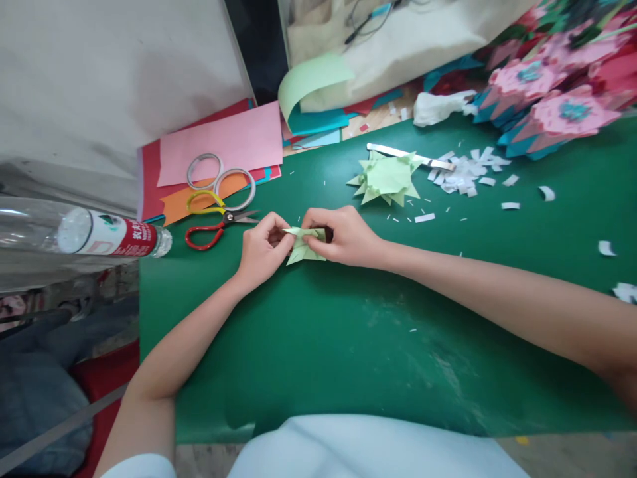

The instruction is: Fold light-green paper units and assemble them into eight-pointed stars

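Near the middle of the green tabletop (318, 345), both hands pinch a small folded piece of light green paper (303, 251). My left hand (262, 249) holds its left edge between thumb and fingers. My right hand (348, 237) grips the right part, its thumb lying over the folds and hiding some of them. Beyond my right hand lies a spiky light green folded paper piece (388, 176). Scissors (219, 219) with one yellow and one red handle rest left of my left hand, blades apart.
Two tape rolls (239, 190) lie near pink paper (223, 143). A plastic bottle (114, 232) is at the left edge. White paper scraps (470, 171), a metal strip (411, 157), a cloth bag (413, 56) and pink paper flowers (572, 113) occupy the far side.
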Demonstrator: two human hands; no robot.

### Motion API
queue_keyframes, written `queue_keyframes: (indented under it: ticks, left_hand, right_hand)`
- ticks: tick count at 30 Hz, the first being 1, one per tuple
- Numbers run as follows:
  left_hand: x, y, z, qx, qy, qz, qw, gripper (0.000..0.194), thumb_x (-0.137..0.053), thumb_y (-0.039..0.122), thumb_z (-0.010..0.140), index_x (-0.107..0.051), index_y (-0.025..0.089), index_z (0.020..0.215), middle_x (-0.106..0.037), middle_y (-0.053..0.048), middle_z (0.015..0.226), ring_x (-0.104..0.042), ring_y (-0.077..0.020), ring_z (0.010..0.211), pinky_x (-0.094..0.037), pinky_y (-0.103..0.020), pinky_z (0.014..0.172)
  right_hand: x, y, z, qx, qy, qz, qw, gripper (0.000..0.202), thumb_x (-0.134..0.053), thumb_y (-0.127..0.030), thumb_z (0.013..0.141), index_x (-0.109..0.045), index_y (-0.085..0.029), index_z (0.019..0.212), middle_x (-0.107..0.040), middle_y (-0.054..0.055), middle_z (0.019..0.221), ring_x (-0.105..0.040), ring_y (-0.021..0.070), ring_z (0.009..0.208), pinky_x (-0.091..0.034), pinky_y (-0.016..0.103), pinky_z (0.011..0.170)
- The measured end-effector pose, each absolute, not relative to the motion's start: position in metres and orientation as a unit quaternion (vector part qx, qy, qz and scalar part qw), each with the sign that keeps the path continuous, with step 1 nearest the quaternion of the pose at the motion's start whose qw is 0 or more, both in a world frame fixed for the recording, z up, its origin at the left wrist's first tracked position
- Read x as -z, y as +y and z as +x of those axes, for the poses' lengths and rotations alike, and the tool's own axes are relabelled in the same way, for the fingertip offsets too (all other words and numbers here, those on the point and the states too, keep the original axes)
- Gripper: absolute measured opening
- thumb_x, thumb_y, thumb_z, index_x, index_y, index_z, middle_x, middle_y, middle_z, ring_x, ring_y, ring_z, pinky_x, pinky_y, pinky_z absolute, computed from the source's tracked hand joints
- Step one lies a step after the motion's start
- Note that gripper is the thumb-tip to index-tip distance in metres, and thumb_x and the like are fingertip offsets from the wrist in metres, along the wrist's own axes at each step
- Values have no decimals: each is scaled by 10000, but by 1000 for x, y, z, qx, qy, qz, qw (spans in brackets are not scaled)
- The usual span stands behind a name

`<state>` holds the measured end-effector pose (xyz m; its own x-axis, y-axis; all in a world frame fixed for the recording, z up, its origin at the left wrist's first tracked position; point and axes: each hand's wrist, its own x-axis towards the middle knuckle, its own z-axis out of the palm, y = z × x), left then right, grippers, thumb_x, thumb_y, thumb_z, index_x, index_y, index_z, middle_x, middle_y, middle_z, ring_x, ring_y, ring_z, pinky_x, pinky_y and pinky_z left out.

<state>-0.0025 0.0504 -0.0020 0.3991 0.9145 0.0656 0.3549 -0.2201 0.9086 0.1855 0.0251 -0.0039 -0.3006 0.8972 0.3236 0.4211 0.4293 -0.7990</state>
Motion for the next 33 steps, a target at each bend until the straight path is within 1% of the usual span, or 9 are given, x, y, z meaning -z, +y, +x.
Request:
queue_keyframes:
  ticks: [4, 6, 8, 13, 17, 20, 27, 30, 33]
  left_hand:
    - [1, 47, -3, -339, 432, 753, 362, 111, -598, 163, 821, -519, 199, 754, -575, 90, 524, -564, -59, 446, -441, -153, 470]
    - [1, 46, -3, -346, 426, 755, 358, 108, -598, 164, 833, -524, 198, 762, -582, 88, 526, -573, -59, 451, -454, -152, 476]
    - [2, 48, -4, -348, 419, 739, 397, 105, -608, 193, 842, -529, 199, 772, -597, 79, 553, -591, -68, 467, -478, -161, 473]
    - [3, 58, -8, -322, 375, 668, 556, 167, -679, 302, 816, -561, 189, 786, -643, 43, 599, -633, -103, 488, -546, -210, 468]
    - [1, 62, -10, -315, 368, 644, 592, 208, -718, 338, 786, -601, 166, 785, -680, 15, 611, -664, -125, 495, -563, -216, 452]
    - [1, 59, -11, -320, 374, 658, 569, 192, -680, 346, 825, -619, 164, 816, -678, 19, 600, -669, -123, 501, -571, -211, 458]
    - [4, 51, -12, -327, 384, 751, 426, 126, -562, 288, 923, -624, 182, 894, -665, 45, 598, -635, -83, 472, -548, -171, 469]
    - [5, 51, -13, -333, 386, 764, 397, 139, -554, 297, 930, -614, 185, 875, -657, 51, 589, -625, -79, 461, -533, -165, 462]
    - [6, 51, -13, -334, 393, 757, 401, 153, -562, 319, 926, -608, 188, 862, -656, 51, 592, -625, -83, 463, -529, -167, 456]
  right_hand:
    - [2, 25, 185, -303, -741, -443, 404, 44, -525, -187, 760, -544, -164, 727, -456, -66, 561, -363, 53, 499, -276, 190, 539]
    - [2, 25, 185, -305, -741, -441, 405, 42, -524, -187, 760, -542, -165, 728, -448, -68, 561, -359, 54, 503, -276, 191, 541]
    - [1, 25, 185, -307, -743, -435, 405, 45, -525, -187, 763, -537, -165, 726, -447, -68, 566, -356, 52, 506, -276, 191, 542]
    - [1, 26, 187, -319, -751, -415, 402, 51, -534, -189, 772, -528, -164, 729, -447, -70, 570, -356, 48, 511, -278, 190, 547]
    - [0, 26, 188, -333, -748, -416, 396, 50, -532, -193, 763, -521, -164, 723, -462, -65, 579, -366, 52, 522, -279, 196, 550]
    - [-1, 27, 189, -339, -743, -424, 392, 49, -529, -191, 752, -506, -168, 714, -455, -67, 576, -362, 54, 522, -274, 200, 550]
    - [-2, 29, 189, -350, -738, -430, 384, 70, -538, -201, 750, -495, -170, 704, -444, -70, 575, -361, 56, 523, -271, 198, 551]
    - [-2, 28, 189, -354, -734, -438, 381, 99, -554, -231, 783, -526, -162, 718, -452, -67, 574, -361, 57, 525, -269, 200, 553]
    - [-1, 27, 188, -354, -729, -450, 375, 174, -549, -289, 842, -577, -152, 738, -465, -61, 567, -365, 59, 524, -268, 206, 560]
